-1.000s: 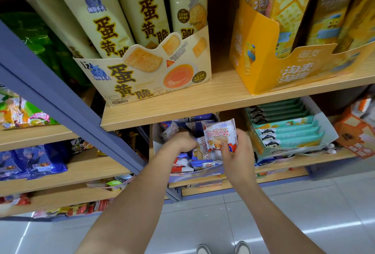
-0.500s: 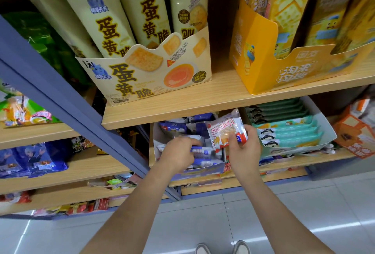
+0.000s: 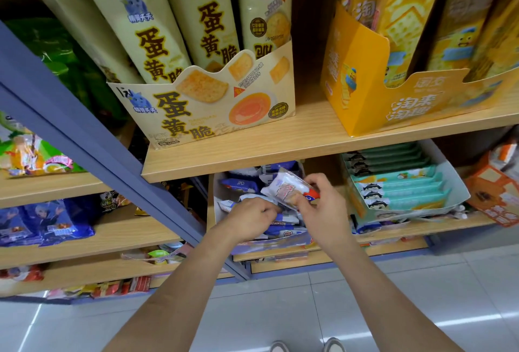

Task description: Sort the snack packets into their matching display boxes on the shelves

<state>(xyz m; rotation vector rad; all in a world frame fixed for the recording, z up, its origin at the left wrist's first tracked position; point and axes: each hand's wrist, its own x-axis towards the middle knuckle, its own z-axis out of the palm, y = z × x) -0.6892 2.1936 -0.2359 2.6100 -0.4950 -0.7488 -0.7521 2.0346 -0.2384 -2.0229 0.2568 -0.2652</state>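
Observation:
A white snack packet with red print (image 3: 285, 189) is pinched in my right hand (image 3: 321, 208), tilted over an open white display box (image 3: 217, 212) on the lower shelf. The box holds several blue-and-white packets (image 3: 241, 184). My left hand (image 3: 250, 218) is curled down among those packets, gripping one blue-and-white packet (image 3: 283, 218) whose end shows past the fingers.
A teal display box of flat packets (image 3: 398, 186) sits right of the white box. The wooden shelf edge (image 3: 280, 157) overhangs both hands, carrying a cream box of egg-yolk crisps (image 3: 207, 104) and a yellow box (image 3: 393, 104). A blue upright (image 3: 84, 138) stands left. Orange packets (image 3: 497, 191) lie far right.
My right hand has turned the white-and-red packet flatter and brought it left toward my left hand. My left hand has stayed low in the box among the blue packets.

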